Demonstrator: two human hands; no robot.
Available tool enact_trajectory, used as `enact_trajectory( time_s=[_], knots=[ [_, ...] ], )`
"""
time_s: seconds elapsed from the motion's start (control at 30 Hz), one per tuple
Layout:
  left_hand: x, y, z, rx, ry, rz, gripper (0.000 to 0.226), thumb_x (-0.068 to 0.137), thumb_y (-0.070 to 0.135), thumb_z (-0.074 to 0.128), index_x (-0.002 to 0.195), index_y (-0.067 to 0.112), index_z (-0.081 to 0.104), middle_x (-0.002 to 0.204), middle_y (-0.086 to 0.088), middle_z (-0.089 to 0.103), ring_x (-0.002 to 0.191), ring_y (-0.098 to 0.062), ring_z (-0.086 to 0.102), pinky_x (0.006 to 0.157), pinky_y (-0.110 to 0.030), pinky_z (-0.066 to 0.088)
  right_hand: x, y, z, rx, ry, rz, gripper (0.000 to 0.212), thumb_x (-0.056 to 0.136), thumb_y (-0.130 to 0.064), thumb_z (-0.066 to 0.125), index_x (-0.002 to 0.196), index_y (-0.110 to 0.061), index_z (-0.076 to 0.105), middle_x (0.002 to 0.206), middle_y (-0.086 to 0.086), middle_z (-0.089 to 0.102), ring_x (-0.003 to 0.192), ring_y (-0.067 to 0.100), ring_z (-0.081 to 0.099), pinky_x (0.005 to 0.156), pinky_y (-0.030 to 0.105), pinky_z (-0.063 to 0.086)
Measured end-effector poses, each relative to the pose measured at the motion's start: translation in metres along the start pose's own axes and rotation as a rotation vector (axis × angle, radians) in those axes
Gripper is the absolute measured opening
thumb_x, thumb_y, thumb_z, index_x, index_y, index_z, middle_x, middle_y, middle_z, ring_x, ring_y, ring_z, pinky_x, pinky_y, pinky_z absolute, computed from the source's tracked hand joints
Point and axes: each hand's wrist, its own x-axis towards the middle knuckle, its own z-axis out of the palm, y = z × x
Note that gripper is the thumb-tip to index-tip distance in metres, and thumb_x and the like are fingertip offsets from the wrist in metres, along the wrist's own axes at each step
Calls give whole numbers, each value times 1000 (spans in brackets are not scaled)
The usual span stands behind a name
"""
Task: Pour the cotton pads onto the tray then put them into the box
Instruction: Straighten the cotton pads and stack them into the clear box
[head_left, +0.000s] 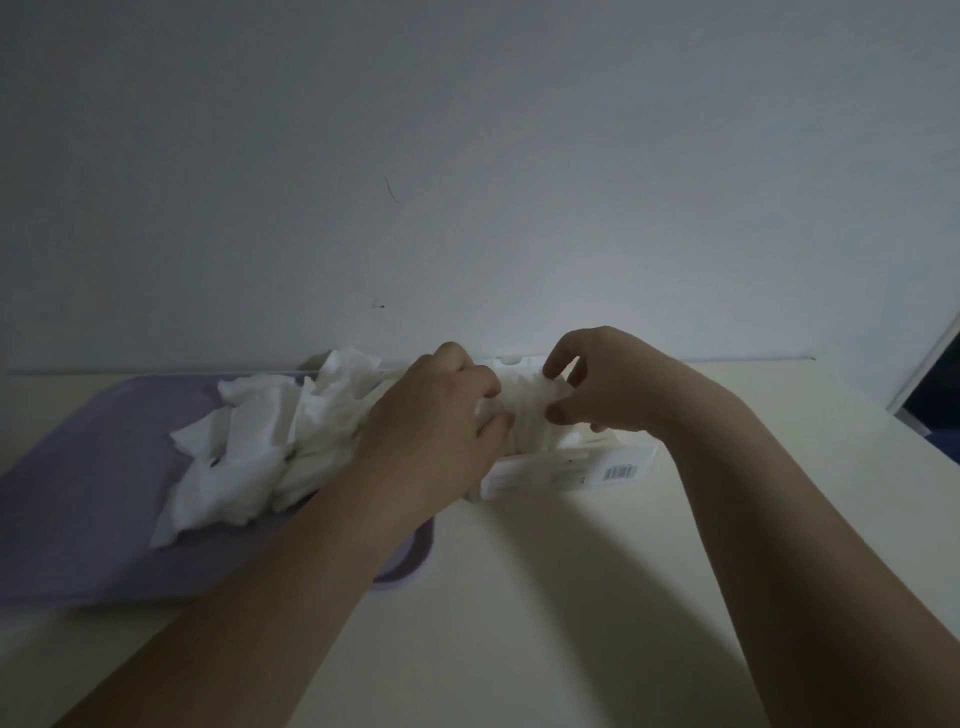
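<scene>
While pinching pads (524, 400) over box (571, 470) with left hand (447, 410) and right hand (608, 384), find pile (260, 431) at nine o'clock, nearer left.

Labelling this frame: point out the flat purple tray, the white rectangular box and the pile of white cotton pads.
flat purple tray (78, 493): head view, bare floor.
white rectangular box (561, 473): head view, near side wall.
pile of white cotton pads (249, 431): head view, heap's middle.

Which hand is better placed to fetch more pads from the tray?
Probably the left hand: it is beside the pads on the tray, while the right hand is over the box.
</scene>
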Motion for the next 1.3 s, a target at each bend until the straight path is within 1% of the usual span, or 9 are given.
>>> enact_trajectory(
  time_s=[0.1, 0.3, 0.47, 0.63, 0.77, 0.83, 1.03, 1.2, 1.3],
  knots=[
    [1, 1, 1, 5, -5, 34, 20, 95, 40, 67, 105, 24, 74, 103, 8, 58, 95, -15, 56, 80, -40, 55, -1, -5, 1, -56, 5, -20, 38, 81, -22, 88, 116, -20, 73, 101, 1, 71, 70, 17, 67, 59, 27, 51],
    [2, -3, 5, 32, -25, 73, 20, 98, 37, 61, 91, 23, 73, 93, 7, 59, 89, -16, 53, 77, -43, 54, -2, -9, 8, -145, 3, -20, 41, 77, -19, 84, 114, -5, 74, 103, 17, 76, 89, 35, 74, 80, 47, 63],
    [3, -5, 4, 31, -47, 58, 21, 97, 38, 57, 96, 24, 72, 98, 6, 61, 95, -18, 56, 80, -44, 54, -12, -13, -8, -103, 31, -23, 58, 82, -13, 76, 137, -24, 61, 100, -12, 57, 84, 17, 69, 73, 33, 59],
    [0, 0, -5, -67, -30, 25, 27, 95, 34, 54, 103, 18, 73, 105, 4, 64, 97, -19, 60, 84, -44, 54, -22, -22, -14, -136, 55, -32, 65, 83, -4, 60, 146, -22, 54, 123, -5, 54, 84, 18, 66, 62, 28, 53],
    [-9, -3, -24, -148, 25, 33, 22, 94, 24, 60, 110, 17, 73, 110, 5, 66, 97, -17, 65, 86, -41, 56, -25, -45, 2, -111, 287, -219, 53, 91, -10, 62, 142, -25, 58, 134, 1, 55, 113, 21, 61, 93, 39, 57],
    [-20, -19, -39, -140, 44, 13, 24, 90, 22, 59, 108, 16, 74, 113, 5, 67, 99, -17, 66, 85, -40, 57, -29, -63, 23, 17, 340, -372, 43, 95, -12, 61, 136, -23, 64, 128, -1, 59, 114, 18, 62, 96, 38, 56],
    [-65, -93, -84, 99, 137, -296, 36, 80, 19, 61, 113, 12, 75, 130, -10, 65, 117, -36, 62, 98, -40, 51, -45, -97, 86, 93, 200, -597, 41, 90, -18, 62, 130, -16, 69, 121, 4, 65, 104, 25, 67, 89, 41, 56],
    [-79, -108, -79, -90, -41, -373, 49, 85, 26, 65, 133, 17, 63, 139, -4, 64, 128, -29, 60, 109, -39, 48, -36, -121, 104, -94, 75, -485, 64, 91, -31, 66, 152, -21, 48, 155, 2, 50, 142, 26, 48, 114, 43, 41],
    [-82, -107, -80, -85, -75, -440, 61, 89, 28, 69, 147, 22, 51, 148, -2, 57, 134, -27, 56, 110, -36, 46, -28, -136, 110, -184, 29, -459, 66, 92, -35, 68, 154, -28, 45, 159, -4, 44, 146, 21, 42, 113, 34, 37]
  ],
)
